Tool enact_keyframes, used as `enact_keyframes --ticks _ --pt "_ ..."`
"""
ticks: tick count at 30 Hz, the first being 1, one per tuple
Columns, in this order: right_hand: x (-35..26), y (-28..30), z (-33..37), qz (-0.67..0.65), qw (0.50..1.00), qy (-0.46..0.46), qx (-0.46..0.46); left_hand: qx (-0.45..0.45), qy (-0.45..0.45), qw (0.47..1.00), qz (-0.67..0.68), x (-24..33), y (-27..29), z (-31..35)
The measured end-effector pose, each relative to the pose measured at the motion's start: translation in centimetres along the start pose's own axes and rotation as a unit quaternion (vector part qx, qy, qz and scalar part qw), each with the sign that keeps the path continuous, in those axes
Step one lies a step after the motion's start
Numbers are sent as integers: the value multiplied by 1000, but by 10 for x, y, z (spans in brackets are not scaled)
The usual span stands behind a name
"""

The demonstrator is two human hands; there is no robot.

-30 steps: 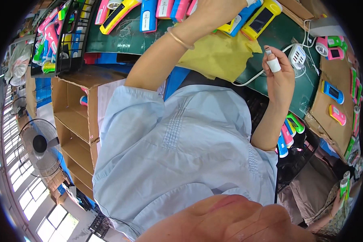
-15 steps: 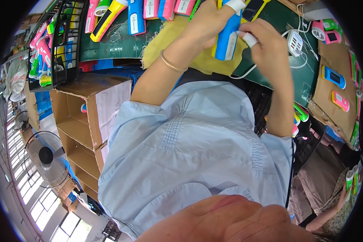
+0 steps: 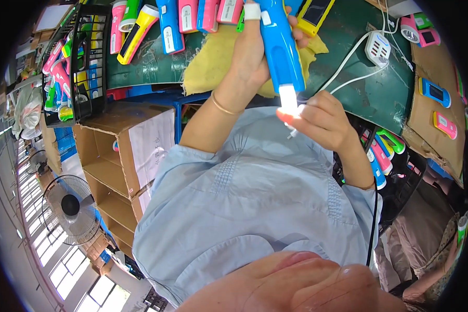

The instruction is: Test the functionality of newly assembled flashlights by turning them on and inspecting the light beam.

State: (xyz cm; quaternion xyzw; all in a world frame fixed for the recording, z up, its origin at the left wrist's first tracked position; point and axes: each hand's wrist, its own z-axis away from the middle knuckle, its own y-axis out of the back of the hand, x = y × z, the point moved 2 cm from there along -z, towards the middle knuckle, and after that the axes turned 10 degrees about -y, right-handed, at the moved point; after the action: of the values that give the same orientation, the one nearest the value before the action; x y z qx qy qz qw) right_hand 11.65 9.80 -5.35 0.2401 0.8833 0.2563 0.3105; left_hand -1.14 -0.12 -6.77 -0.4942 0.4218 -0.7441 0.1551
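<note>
My left hand (image 3: 248, 60), with white tape round its thumb, is closed round a blue flashlight (image 3: 281, 49) that points down toward my chest. A bright white piece (image 3: 287, 98) sticks out of the flashlight's lower end and glows strongly. The fingertips of my right hand (image 3: 325, 122) are closed at the tip of this piece, and the glare hides their exact contact. A small pale plug-like tip (image 3: 292, 134) shows just below those fingers. Under the left hand lies a yellow cloth (image 3: 213, 62) on the green tabletop (image 3: 348, 67).
Several flashlights, among them a yellow one (image 3: 138, 34), line the table's far left. A black basket (image 3: 91, 67) of flashlights stands beside them. A white multi-port charger (image 3: 378, 48) with cables sits right. Cardboard (image 3: 421, 125) bears more lights. Cardboard shelves (image 3: 122, 156) stand left.
The blue flashlight has been turned and brought nearer my chest. Its end piece now shows and glows. My right hand has moved down from the flashlight's side to that end.
</note>
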Motion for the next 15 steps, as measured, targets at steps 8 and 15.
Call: enact_keyframes --ticks 8,15 --pt "20 -28 15 -202 885 -387 162 -308 -136 887 -316 -9 18 33" --pt "32 -3 17 -123 901 -415 -14 -383 -380 669 -511 9 -5 51"
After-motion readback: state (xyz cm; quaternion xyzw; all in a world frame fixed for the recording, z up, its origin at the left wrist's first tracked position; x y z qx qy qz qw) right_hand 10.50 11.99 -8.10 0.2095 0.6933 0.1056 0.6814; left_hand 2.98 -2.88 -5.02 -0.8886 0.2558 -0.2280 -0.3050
